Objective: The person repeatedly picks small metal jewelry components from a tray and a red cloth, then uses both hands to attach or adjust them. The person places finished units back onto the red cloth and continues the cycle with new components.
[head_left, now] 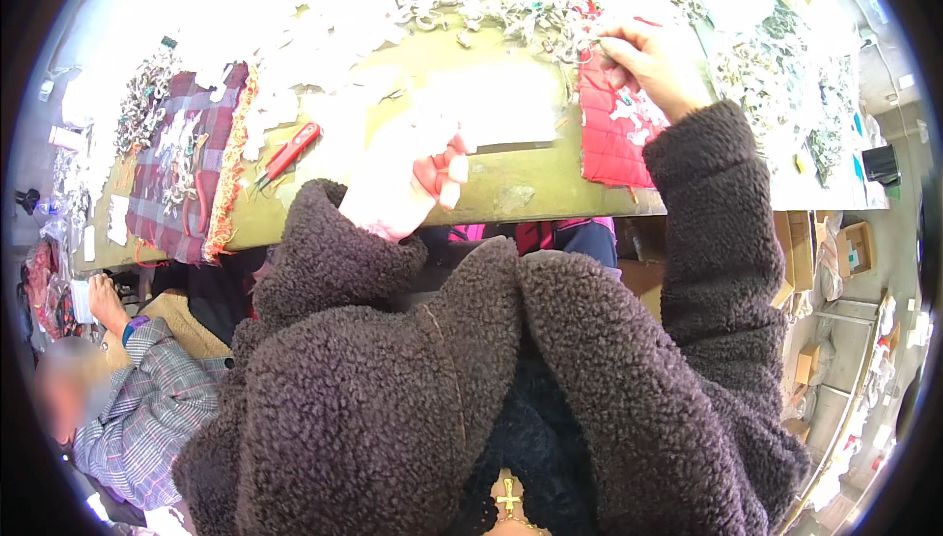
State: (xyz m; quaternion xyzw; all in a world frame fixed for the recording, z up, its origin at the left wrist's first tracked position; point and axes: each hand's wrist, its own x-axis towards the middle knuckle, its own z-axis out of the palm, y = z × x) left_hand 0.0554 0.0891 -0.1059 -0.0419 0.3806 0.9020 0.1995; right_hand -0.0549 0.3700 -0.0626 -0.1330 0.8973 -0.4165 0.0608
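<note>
My left hand [408, 177] hovers over the near edge of the olive table [511, 182], fingers curled around a small white piece; glare washes out its details. My right hand [653, 64] reaches far forward over a red cloth [609, 138], its fingertips pinched at the edge of a heap of small grey-white parts [521, 5]. Whether it grips one of them I cannot tell. Both arms wear dark brown fleece sleeves [707, 202].
Red-handled snips [287, 155] lie left of my left hand. A plaid cloth with an orange fringe [182, 168] holds more small parts. A person in a checked shirt [147, 398] sits at the lower left. Cardboard boxes [853, 246] stand at the right.
</note>
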